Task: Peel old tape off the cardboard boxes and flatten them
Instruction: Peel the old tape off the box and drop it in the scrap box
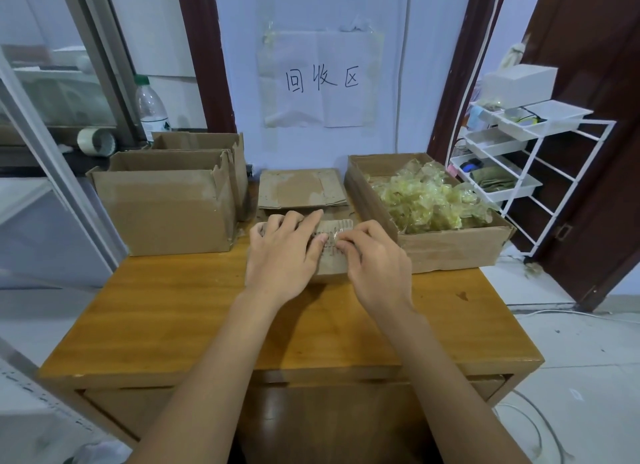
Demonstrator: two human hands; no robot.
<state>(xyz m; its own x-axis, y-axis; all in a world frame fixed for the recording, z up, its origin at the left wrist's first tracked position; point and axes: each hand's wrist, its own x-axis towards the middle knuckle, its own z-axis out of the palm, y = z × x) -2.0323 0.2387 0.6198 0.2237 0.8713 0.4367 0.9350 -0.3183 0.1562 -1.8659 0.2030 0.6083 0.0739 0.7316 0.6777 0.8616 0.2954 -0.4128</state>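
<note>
While the left hand [282, 255] presses flat on the small cardboard box [334, 259] mid-surface, the right hand [375, 261] pinches its wrinkled clear tape [334, 229]. Its brown face looks scuffed.

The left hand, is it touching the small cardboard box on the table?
Touching. The head view shows the left hand lying on the small cardboard box, fingers spread over its top.

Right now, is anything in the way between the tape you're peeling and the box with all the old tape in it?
Nothing visible. The right hand pinches the tape on the small box, and the open tape bin sits just right of it, top uncovered.
</note>
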